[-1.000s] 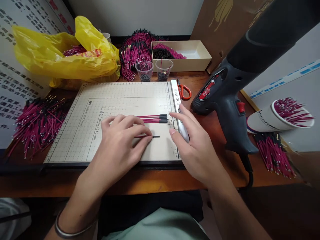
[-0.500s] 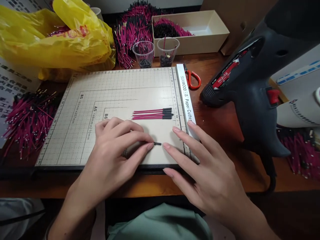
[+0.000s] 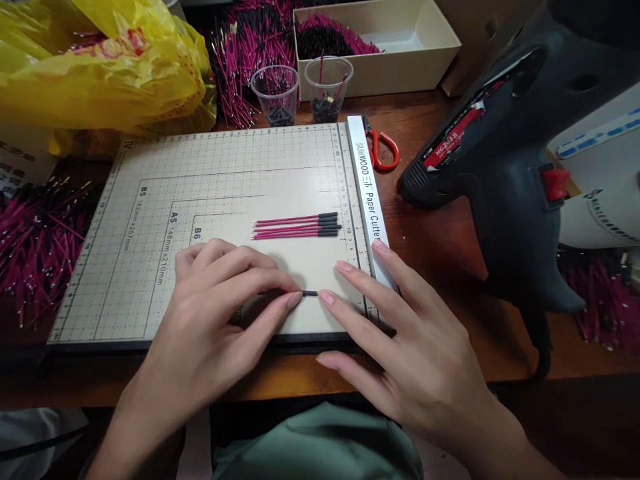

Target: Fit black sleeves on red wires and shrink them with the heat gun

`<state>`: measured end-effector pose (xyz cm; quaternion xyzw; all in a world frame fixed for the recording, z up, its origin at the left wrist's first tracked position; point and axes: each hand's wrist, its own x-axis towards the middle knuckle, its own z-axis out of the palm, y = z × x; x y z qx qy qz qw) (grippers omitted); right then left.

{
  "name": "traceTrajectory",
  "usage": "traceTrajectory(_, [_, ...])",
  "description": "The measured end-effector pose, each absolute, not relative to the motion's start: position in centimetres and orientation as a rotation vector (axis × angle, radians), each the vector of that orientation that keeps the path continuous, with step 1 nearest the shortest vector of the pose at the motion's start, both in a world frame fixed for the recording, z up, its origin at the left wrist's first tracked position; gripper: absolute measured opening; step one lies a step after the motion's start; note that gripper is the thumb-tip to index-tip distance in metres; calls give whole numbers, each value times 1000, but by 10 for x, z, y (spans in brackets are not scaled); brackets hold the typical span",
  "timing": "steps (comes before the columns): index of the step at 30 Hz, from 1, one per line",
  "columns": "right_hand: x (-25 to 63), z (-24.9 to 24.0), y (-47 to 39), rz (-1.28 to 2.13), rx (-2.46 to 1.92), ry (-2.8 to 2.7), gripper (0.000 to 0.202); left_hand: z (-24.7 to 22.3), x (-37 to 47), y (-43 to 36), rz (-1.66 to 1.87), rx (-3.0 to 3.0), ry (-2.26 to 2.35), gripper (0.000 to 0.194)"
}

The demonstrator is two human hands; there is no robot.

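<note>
My left hand (image 3: pixel 220 313) lies on the paper cutter board (image 3: pixel 150 220), its thumb and forefinger pinched on a thin magenta wire with a black sleeved end (image 3: pixel 310 293); most of the wire is hidden under the fingers. My right hand (image 3: pixel 400 340) rests flat beside it, one fingertip touching the black tip and other fingers on the white cutter rail (image 3: pixel 367 200). A small row of finished magenta wires with black ends (image 3: pixel 297 227) lies just above both hands.
A dark heat gun (image 3: pixel 500 167) stands at the right. Red-handled scissors (image 3: pixel 383 147), two clear cups (image 3: pixel 300 90), a cardboard box of wires (image 3: pixel 390 40), a yellow bag (image 3: pixel 100 67) and a loose wire pile (image 3: pixel 30 240) surround the board.
The view tilted down and closer. My right hand slid from the cutter rail toward the wire, its fingertip now touching the black tip. My left hand kept its pinch on the wire.
</note>
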<state>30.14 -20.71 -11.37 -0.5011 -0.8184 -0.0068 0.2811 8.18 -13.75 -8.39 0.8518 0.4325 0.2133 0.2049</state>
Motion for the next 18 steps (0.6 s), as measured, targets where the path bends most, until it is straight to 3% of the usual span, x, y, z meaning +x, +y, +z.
traceTrajectory(13, [303, -110, -203, -80, -1347, -2240, 34, -83, 80, -138, 591, 2353, 1218, 13])
traceTrajectory(18, [302, -114, -204, -101, -1341, -2162, 42, -82, 79, -138, 583, 2338, 1223, 8])
